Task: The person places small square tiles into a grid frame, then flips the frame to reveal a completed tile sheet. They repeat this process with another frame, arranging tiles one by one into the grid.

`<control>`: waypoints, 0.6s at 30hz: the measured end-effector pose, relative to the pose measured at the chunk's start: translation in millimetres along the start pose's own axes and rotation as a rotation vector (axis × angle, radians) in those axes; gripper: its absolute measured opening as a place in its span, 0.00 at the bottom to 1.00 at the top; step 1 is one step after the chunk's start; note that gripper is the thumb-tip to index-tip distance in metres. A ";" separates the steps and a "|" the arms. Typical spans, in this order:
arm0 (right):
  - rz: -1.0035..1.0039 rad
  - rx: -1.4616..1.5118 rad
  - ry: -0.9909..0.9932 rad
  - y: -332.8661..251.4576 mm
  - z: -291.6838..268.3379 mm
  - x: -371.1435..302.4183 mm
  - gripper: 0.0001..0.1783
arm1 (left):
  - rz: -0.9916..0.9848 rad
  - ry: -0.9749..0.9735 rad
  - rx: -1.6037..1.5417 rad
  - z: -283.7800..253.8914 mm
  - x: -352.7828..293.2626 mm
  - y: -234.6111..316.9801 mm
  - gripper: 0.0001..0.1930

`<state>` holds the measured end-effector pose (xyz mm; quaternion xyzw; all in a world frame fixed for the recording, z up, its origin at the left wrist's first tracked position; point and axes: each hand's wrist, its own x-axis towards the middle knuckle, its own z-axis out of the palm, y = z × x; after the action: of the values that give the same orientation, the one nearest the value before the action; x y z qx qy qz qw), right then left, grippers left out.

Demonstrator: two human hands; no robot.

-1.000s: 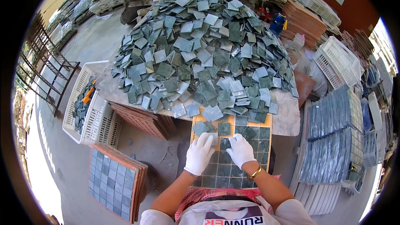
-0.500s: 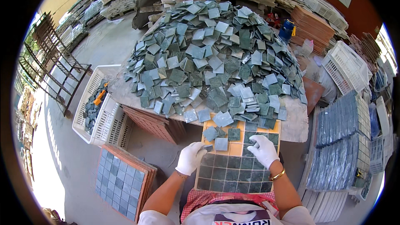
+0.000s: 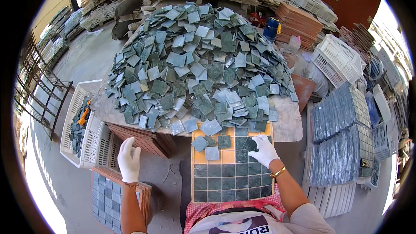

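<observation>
My left hand (image 3: 129, 160), in a white glove, is raised at the left over the gap between the crate and a tiled panel. Its fingers point up, thumb apart, with nothing visible in them. My gloved right hand (image 3: 263, 152) is over the upper right of an orange-yellow grid tray (image 3: 228, 157), thumb and fingers closed on the edge of a dark green stone tile (image 3: 248, 144) lying slightly askew. Square tiles fill the tray's nearer rows and part of its right side. Loose tiles, including a pale grey one (image 3: 212, 153), lie on its upper left cells.
A big heap of stone tiles (image 3: 195, 67) covers the table (image 3: 289, 123) beyond the tray. At left are a white crate (image 3: 69, 147) of tile pieces with an orange-handled tool (image 3: 84, 112), and a tiled panel (image 3: 106, 197). Wrapped tile stacks (image 3: 333, 156) stand at right.
My left hand has swung left, away from the tray, and the small dark piece in its fingers is gone. My right hand has moved slightly up the tray. The whole view has shifted.
</observation>
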<state>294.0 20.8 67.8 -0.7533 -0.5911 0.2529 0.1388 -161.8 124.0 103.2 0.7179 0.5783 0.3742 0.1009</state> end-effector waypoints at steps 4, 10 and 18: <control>-0.078 -0.079 0.036 -3.2 -2.4 -7.7 0.31 | 0.149 -0.279 -0.181 94.5 -50.8 83.6 0.19; -0.429 -0.042 -0.100 -39.7 22.9 -9.5 0.28 | 0.242 -0.519 0.035 140.4 -56.7 130.9 0.31; -0.319 -0.162 -0.071 -52.0 38.8 -11.9 0.30 | 0.315 -0.582 0.076 140.7 -45.2 129.2 0.26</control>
<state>228.1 19.6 64.5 -0.6494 -0.7260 0.2057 0.0948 25.4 83.3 60.4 0.8785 0.4207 0.1423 0.1761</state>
